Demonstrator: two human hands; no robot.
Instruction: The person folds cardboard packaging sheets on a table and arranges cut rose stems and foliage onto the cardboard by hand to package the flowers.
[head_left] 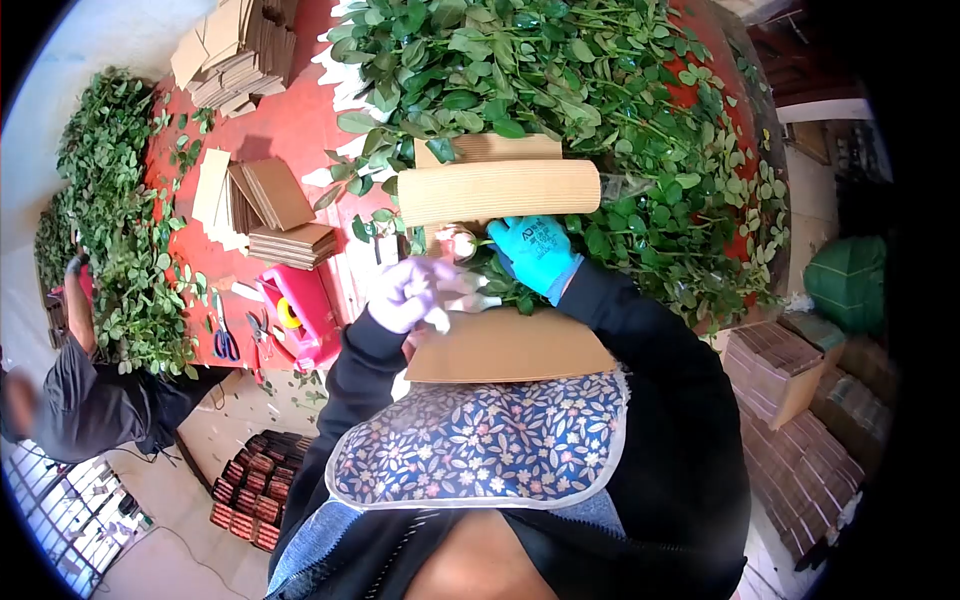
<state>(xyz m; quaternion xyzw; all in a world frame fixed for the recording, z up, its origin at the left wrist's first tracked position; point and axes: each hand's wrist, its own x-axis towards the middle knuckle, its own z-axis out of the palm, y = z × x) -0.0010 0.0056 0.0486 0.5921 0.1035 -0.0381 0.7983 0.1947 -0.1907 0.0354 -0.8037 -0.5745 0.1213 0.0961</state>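
Note:
My right hand (535, 255), in a blue glove, has its fingers closed at the stem just beside a pale pink-and-white rose (459, 243). The rose lies on its side, bloom to the left, by corrugated cardboard (498, 192) with a rolled edge. Left of the bloom hovers my left hand (412, 294) in a pale lilac glove, slightly blurred. Its fingers are bent but apart, with white covering on some fingertips, and I see nothing held in it. A smooth cardboard sheet (512, 347) lies below both hands, against my flowered apron (480, 440).
Leafy rose stems (520, 70) cover the red table's far side. Cardboard stacks (280, 205) stand left, near a pink tape dispenser (300, 315), scissors (225, 335) and pruning shears (262, 340). A co-worker (85, 390) is at far left; boxes (775, 365) stand at right.

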